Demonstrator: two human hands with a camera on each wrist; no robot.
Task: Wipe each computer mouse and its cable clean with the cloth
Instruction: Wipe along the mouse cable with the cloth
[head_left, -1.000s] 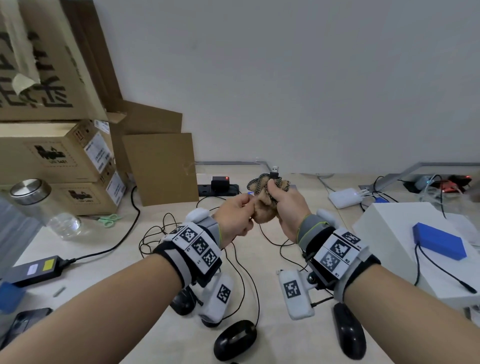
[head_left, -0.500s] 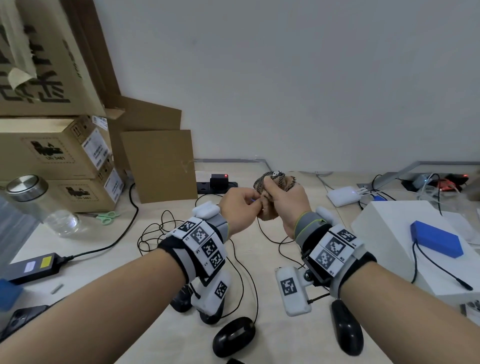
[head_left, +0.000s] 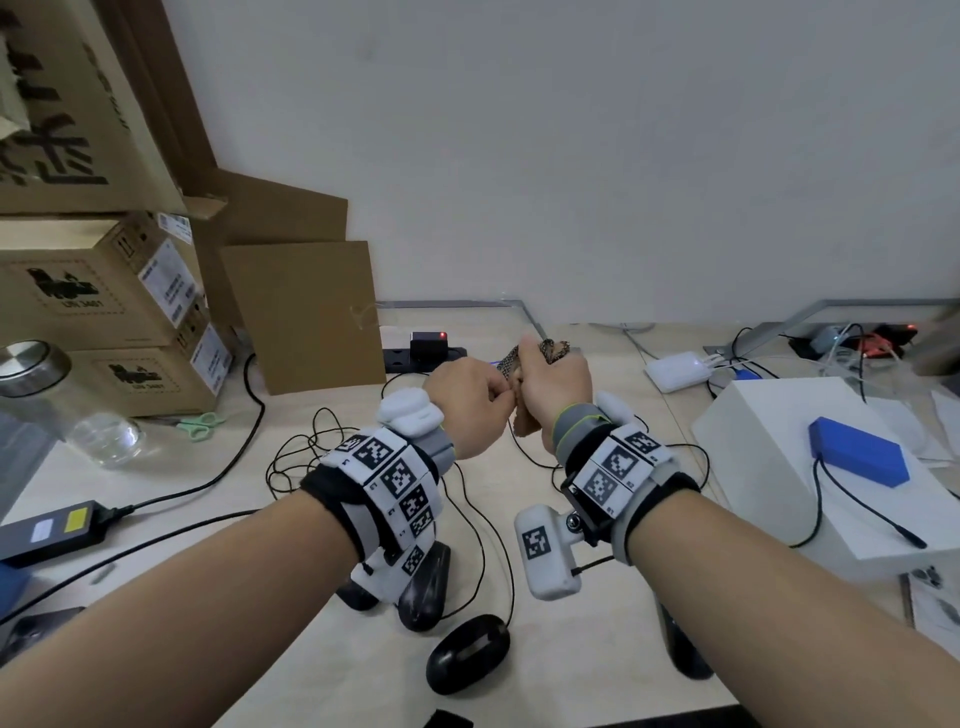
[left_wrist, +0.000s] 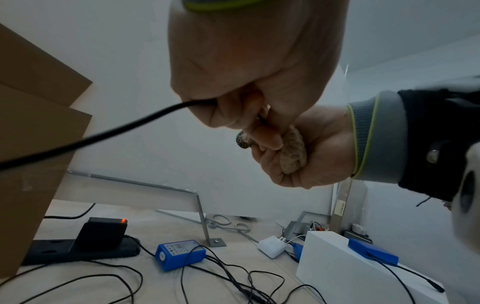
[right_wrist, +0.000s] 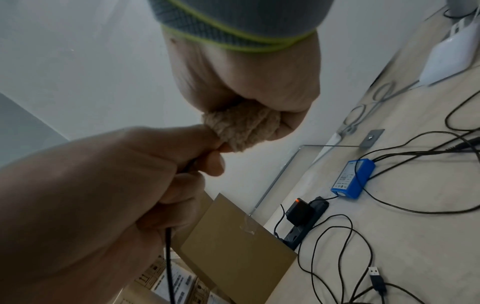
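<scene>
1. Hands sit closer together than a second ago, and the USB plug that stuck out above the cloth (head_left: 551, 351) no longer shows.
2. Three black mice lie at lower centre of the tabletop (head_left: 597, 613): one mouse (head_left: 467, 652) in the open, a second mouse (head_left: 425, 590) under the left wrist, a third mouse (head_left: 683, 652) under the right forearm.
3. Left hand (head_left: 470, 402) is raised mid-frame, its grip pinching the cable (left_wrist: 103, 131); right hand (head_left: 556, 387), touching it, is fisted tight around the bunched cloth.
</scene>
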